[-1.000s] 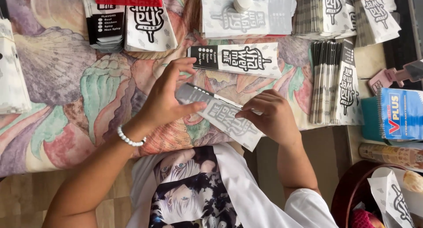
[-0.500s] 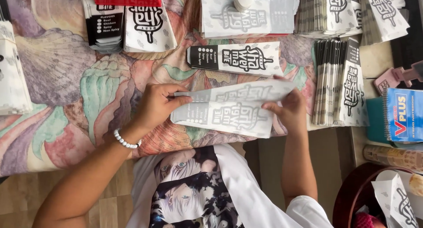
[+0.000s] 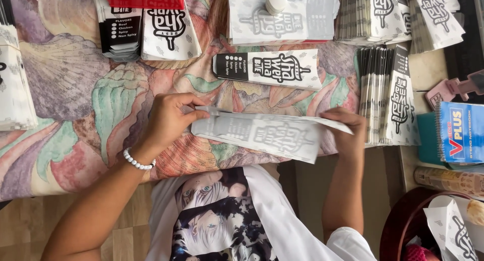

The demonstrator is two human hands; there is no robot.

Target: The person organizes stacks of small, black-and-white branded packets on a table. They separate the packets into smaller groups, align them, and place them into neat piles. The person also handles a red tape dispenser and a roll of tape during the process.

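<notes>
Now left hand (image 3: 169,121) fingers pinch flat paper bag (image 3: 262,135); right hand (image 3: 348,132) fingers grip opposite end.

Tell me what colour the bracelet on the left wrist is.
White beads; the bracelet shows clearly in the head view.

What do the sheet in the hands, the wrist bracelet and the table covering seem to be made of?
Printed sheet: thin matte paper, likely; it creases and bends between the left hand and right hand.
Bracelet: small round white beads, glossy, perhaps plastic or pearl-like.
Table covering: soft printed fabric, it seems; shell pattern, no shine.
</notes>
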